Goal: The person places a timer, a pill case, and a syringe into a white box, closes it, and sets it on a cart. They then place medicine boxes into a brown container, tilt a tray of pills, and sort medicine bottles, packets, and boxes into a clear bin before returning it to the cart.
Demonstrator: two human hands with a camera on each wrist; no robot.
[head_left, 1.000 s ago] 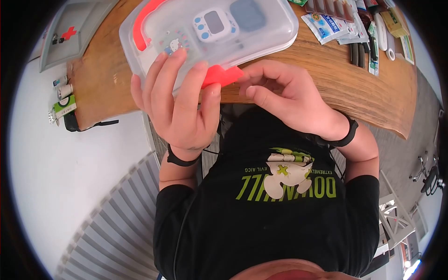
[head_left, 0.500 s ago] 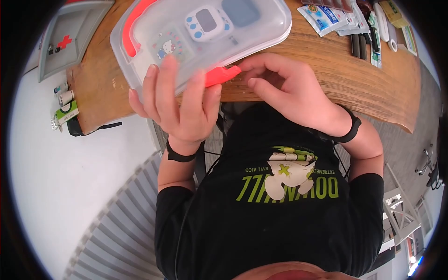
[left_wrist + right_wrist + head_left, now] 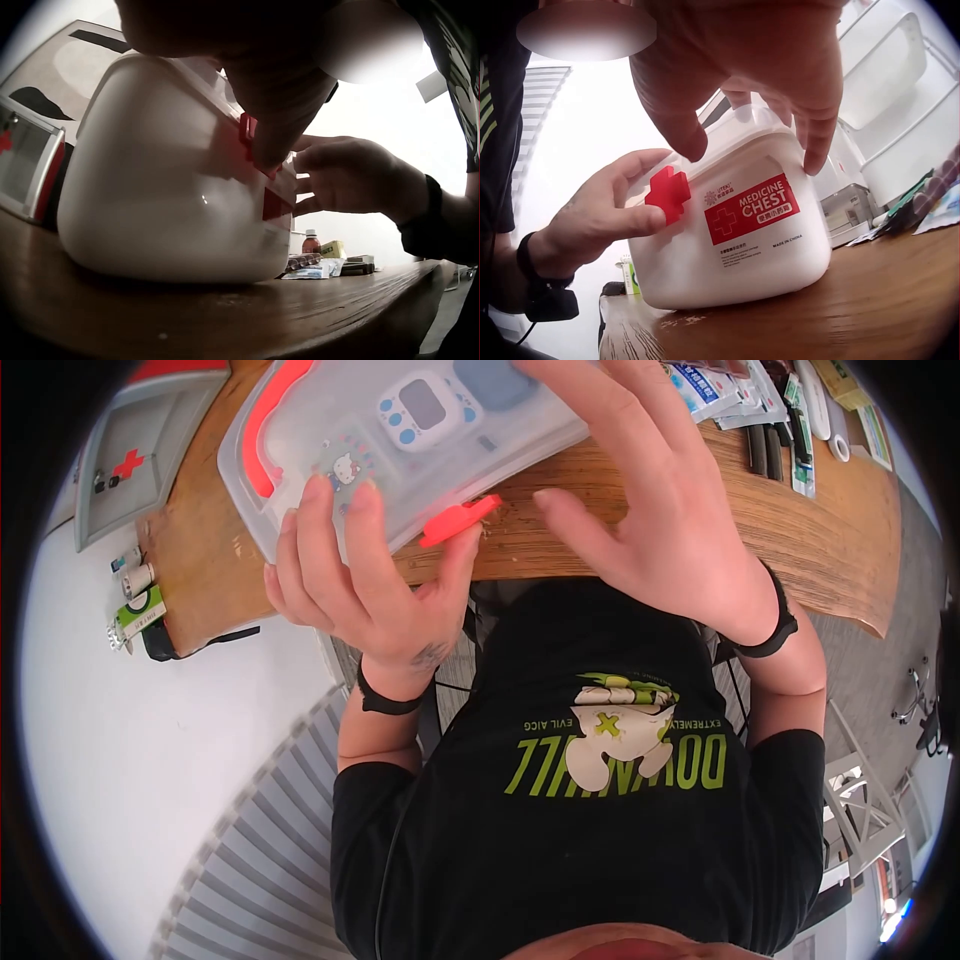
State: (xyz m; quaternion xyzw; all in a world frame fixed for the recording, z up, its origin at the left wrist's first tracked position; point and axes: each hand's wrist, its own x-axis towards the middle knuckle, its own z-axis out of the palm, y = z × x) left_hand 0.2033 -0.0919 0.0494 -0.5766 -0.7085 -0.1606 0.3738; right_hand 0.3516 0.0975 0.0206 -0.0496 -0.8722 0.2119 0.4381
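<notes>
A white medicine chest with a translucent lid stands on the table. Its red cross-shaped latch is on the front, tipped away from the wall. My left hand has its fingers extended over the lid's near left edge, and its thumb presses against the latch. Over the right part of the lid reaches my right hand, fingers spread, thumb apart and pointing at the front edge. In the right wrist view its fingertips hang close over the lid. A white device with blue buttons shows on top.
At the back right lie medicine packets, dark sticks and a yellow box. A grey case with a red cross stands at the left. Small bottles and a green box are beyond the table's left edge.
My right hand has left the latch, spread its fingers and moved up over the lid's right part. My left thumb stays at the latch, which appears more edge-on. The chest has shifted left in view.
</notes>
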